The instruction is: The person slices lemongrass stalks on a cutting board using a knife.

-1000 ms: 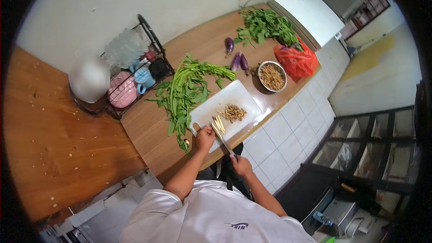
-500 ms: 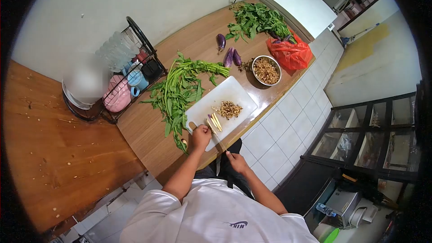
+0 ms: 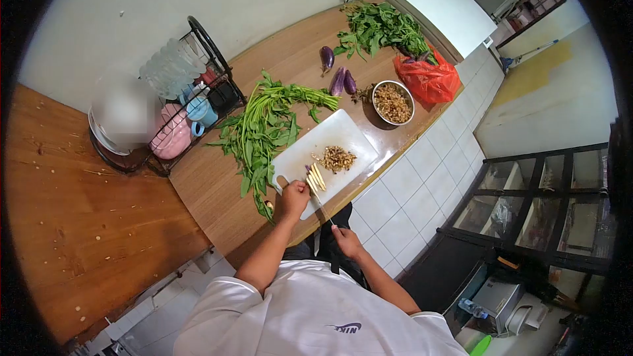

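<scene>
My right hand is closed around the handle of a knife, whose thin blade points up and left over the near edge of the white cutting board. My left hand rests on the board near its handle hole, with curled fingers close to the blade tip; what they pinch is hidden. Just beyond those fingertips lie several pale yellow sticks with a small purple bit beside them. A heap of brown chopped pieces sits farther up the board.
Leafy greens lie left of the board. Eggplants, a metal bowl of chopped brown pieces, a red plastic bag and more greens are farther back. A dish rack stands at the left; the table edge runs along the right.
The pale sticks beside my left fingertips now lie closer together. The knife and both hands have barely shifted. The view has moved slightly.
</scene>
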The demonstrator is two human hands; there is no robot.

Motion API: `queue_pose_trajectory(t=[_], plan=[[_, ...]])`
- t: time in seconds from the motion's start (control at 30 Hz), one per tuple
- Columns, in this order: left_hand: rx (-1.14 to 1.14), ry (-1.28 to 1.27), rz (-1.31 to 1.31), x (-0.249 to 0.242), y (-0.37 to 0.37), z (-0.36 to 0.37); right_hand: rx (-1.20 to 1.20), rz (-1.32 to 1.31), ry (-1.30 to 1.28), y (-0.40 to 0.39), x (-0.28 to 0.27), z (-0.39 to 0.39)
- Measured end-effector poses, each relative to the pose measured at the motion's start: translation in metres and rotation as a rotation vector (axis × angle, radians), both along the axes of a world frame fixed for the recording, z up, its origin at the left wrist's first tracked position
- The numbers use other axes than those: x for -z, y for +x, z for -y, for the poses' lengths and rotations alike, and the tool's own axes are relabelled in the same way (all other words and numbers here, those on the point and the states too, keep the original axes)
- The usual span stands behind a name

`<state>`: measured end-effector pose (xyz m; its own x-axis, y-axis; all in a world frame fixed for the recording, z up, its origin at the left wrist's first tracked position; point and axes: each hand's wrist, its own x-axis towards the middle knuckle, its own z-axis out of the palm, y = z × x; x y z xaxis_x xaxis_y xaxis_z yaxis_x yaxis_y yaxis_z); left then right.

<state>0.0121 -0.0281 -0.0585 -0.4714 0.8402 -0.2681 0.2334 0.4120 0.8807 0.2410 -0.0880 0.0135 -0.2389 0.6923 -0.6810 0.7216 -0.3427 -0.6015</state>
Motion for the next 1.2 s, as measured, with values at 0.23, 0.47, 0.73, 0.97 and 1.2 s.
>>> queue_pose_trajectory(t=[0.23, 0.47, 0.73, 0.97, 1.2], plan=[[-0.026, 0.055, -0.082, 0.003, 0.003, -0.001, -0.051, 0.092, -0.029, -0.01, -0.021, -0.006], [-0.023, -0.015, -0.147, -0.014, 0.002, -0.003, -0.106, 0.154, -0.016, -0.016, -0.012, -0.013], [-0.02, -0.069, -0.143, -0.027, 0.004, -0.001, -0.044, 0.005, 0.026, -0.032, 0.006, -0.017], [-0.036, -0.011, -0.082, 0.005, 0.003, 0.0, -0.028, 0.024, -0.076, 0.012, 0.006, 0.017], [-0.004, -0.001, -0.015, 0.003, -0.001, 0.0, -0.071, 0.101, 0.102, -0.013, -0.007, -0.024]])
